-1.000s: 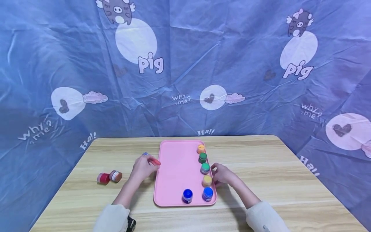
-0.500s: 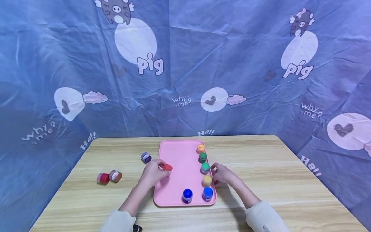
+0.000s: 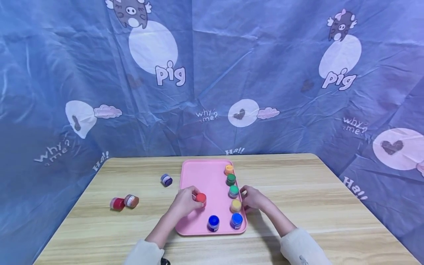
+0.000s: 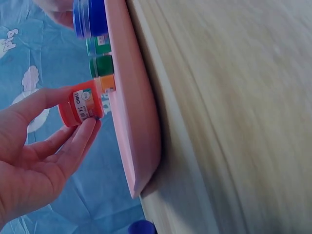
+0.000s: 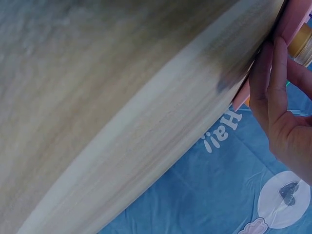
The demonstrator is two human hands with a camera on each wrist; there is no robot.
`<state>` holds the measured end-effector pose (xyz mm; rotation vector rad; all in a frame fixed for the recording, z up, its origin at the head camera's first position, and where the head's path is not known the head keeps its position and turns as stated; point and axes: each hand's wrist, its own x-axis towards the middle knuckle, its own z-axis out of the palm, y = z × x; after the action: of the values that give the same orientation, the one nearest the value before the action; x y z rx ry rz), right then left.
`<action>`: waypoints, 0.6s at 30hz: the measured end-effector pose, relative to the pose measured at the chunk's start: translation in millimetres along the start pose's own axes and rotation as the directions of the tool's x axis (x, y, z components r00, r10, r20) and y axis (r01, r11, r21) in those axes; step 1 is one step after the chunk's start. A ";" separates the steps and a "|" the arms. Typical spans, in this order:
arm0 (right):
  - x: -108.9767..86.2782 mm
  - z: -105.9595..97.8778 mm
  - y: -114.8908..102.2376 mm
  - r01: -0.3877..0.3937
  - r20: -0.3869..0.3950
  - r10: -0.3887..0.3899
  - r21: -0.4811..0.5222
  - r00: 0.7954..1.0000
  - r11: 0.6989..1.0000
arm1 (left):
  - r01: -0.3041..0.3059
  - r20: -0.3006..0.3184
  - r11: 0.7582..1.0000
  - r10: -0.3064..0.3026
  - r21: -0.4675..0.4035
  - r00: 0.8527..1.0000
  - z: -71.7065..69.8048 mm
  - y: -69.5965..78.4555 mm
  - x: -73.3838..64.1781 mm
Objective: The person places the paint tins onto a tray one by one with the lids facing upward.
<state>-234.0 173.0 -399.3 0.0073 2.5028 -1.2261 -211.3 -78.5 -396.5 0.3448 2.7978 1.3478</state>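
My left hand (image 3: 183, 201) pinches a red-orange paint jar (image 3: 201, 198) between thumb and fingers. In the left wrist view the labelled jar (image 4: 80, 102) stands out from the fingertips, its base close over the pink tray (image 3: 198, 176). My right hand (image 3: 255, 198) has its fingertips against the tray's right rim, beside the yellow jar (image 3: 236, 206) and the green jar (image 3: 233, 191). A dark green jar (image 3: 230, 179) and an orange jar (image 3: 229, 169) continue that row. At the near end stand a bright blue jar (image 3: 236, 221) and a deep blue jar (image 3: 213, 223).
Left of the tray, a purple jar (image 3: 166, 180) lies on its side on the wooden table (image 3: 298, 187). Farther left, a crimson jar (image 3: 117, 204) and a brown jar (image 3: 131, 201) lie side by side. A blue printed cloth (image 3: 212, 73) hangs behind.
My left hand has carried the red-orange jar rightward and nearer, from the tray's left edge to over its middle, uncovering the purple jar. My right hand has stayed at the rim.
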 end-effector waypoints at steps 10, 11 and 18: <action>-2.5 -0.4 2.8 -0.001 -0.006 0.001 0.007 1.000 1.000 | -0.024 0.042 1.000 0.023 0.013 0.999 14.3 8.4 -3.6; -2.8 -0.6 3.1 -0.002 -0.005 0.002 0.009 1.000 1.000 | -0.026 0.045 1.000 0.025 0.011 0.999 15.4 9.2 -3.9; -6.6 -0.9 4.5 -0.001 0.002 0.001 0.023 1.000 1.000 | -0.014 0.067 1.000 0.014 0.006 0.998 20.4 12.6 -7.7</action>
<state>-227.3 177.5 -400.1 0.0136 2.4867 -1.2533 -199.2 -56.8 -400.1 0.4032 2.7508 1.3048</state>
